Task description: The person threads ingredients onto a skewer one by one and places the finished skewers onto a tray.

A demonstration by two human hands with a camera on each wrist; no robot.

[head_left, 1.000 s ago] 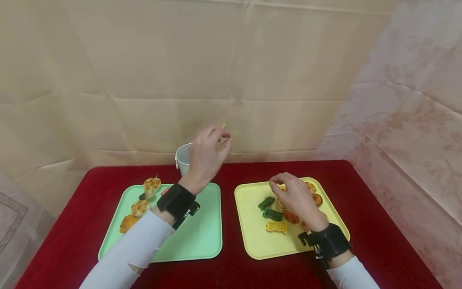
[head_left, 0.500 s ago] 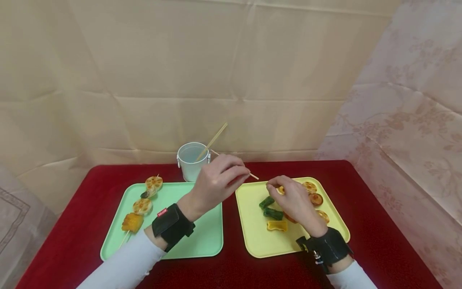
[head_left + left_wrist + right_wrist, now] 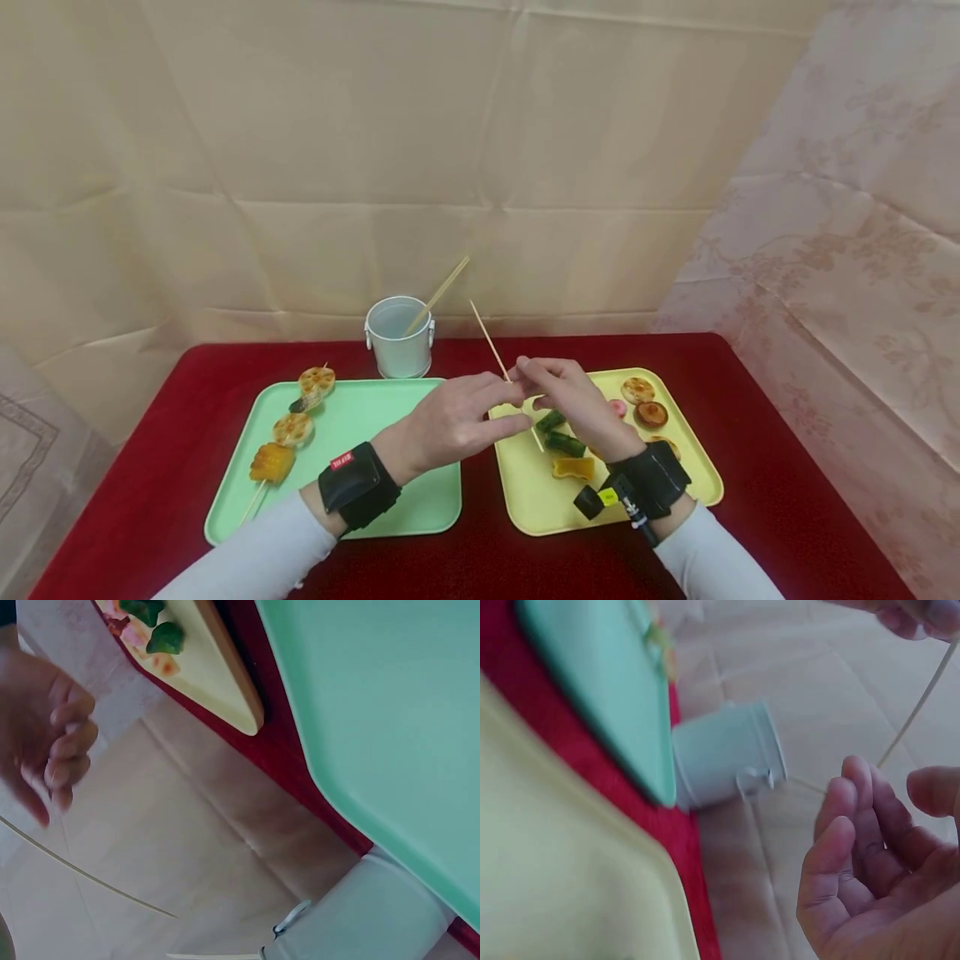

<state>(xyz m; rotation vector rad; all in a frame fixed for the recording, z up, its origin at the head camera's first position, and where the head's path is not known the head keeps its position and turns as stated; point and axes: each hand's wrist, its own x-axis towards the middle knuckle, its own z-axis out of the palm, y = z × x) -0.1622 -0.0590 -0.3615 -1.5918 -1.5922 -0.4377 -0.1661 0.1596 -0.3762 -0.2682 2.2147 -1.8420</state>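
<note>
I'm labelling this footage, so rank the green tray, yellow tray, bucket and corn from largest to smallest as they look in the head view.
1. Green tray and yellow tray: too alike to rank
2. Bucket
3. Corn

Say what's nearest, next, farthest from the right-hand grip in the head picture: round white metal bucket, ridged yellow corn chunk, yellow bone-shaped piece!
1. Bone-shaped piece: just below the right-hand grip.
2. Bucket: off left, farther back.
3. Corn chunk: far left.
</note>
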